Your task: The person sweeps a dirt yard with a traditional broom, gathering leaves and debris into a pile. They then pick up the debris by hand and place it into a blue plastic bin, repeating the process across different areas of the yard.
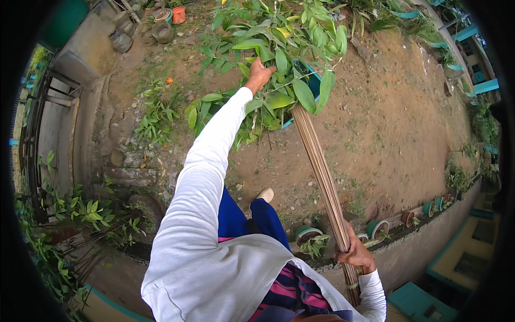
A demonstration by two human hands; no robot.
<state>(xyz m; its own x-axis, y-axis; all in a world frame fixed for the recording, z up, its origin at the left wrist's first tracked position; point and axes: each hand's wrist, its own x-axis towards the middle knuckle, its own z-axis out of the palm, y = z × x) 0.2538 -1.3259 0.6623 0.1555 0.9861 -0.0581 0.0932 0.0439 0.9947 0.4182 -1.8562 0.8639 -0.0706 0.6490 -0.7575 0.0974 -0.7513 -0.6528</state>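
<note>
My right hand (pixel 355 251) is wrapped around the bound end of a long stick broom (pixel 321 167), made of thin brown sticks. The broom slants up and left, and its far end disappears under a heap of leafy green branches (pixel 284 43). At arm's length, my left hand (pixel 260 76) is closed on these branches, its fingers partly covered by leaves. Behind the foliage shows part of a blue container (pixel 311 79); the leaves conceal most of it.
Bare earth (pixel 397 123) stretches to the right, bordered by a low wall with potted plants (pixel 377 228). Cut greenery (pixel 155 115) lies on the ground at left. An orange pot (pixel 178 14) and several older pots stand at the back left. Leafy shrubs (pixel 91 212) grow nearer.
</note>
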